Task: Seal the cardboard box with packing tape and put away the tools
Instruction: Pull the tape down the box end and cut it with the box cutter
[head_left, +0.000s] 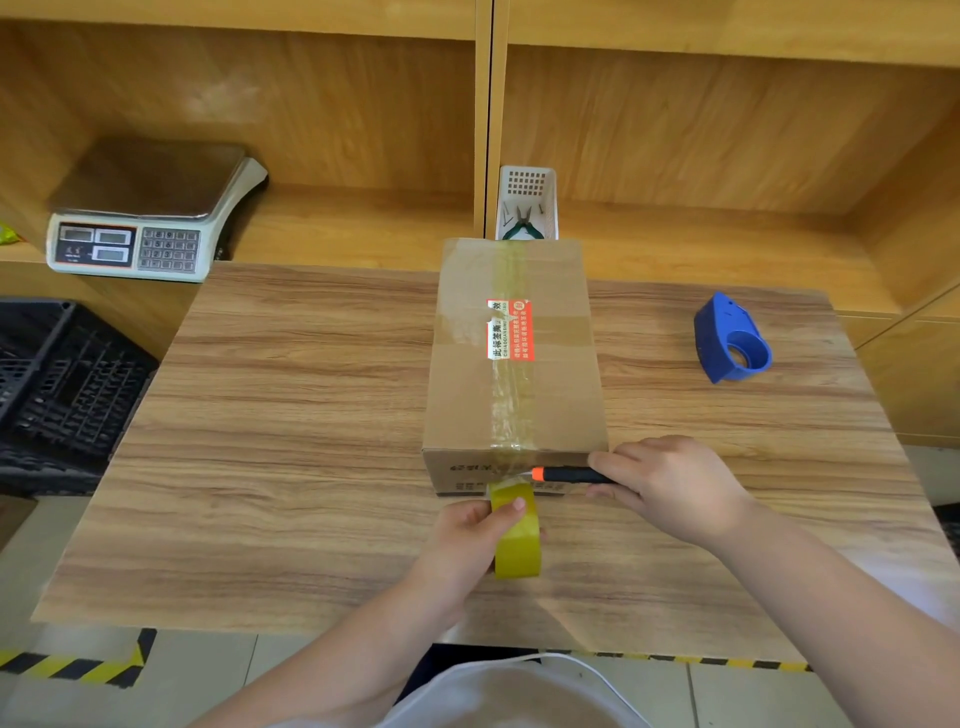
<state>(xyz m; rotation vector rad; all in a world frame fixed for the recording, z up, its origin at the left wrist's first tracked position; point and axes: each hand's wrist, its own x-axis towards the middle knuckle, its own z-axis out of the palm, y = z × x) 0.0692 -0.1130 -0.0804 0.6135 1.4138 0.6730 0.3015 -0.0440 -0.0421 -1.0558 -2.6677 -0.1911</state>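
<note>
**Tape strip about to be cut at the near face of the box**

While the roll of yellow packing tape (515, 535) is held by the left hand (470, 530), a strip is seen running from it up the near side of the cardboard box (514, 358) and along the top seam to the far edge. The roll is gripped just in front of the box, with the thumb laid over its outer face and the fingers curled behind it. A utility knife (569, 474) with an orange tip is clasped in the right hand (670, 483), whose fingers are wrapped round the black handle; the tip is brought to the tape on the box's near face, just above the roll. Whether a blade is extended cannot be told.

The box stands near the middle of the wooden table (291, 415). A blue tape dispenser (731, 340) lies well apart on the right, and a white basket (528, 200) with pliers (522, 224) in it is set behind the box.

The step in hand is judged to be the severing of the strip from the roll. For that, the tape would need to be kept taut and the cut drawn across it, clear of the left thumb. Afterwards the loose end would have to be pressed down and the tools stowed.
</note>
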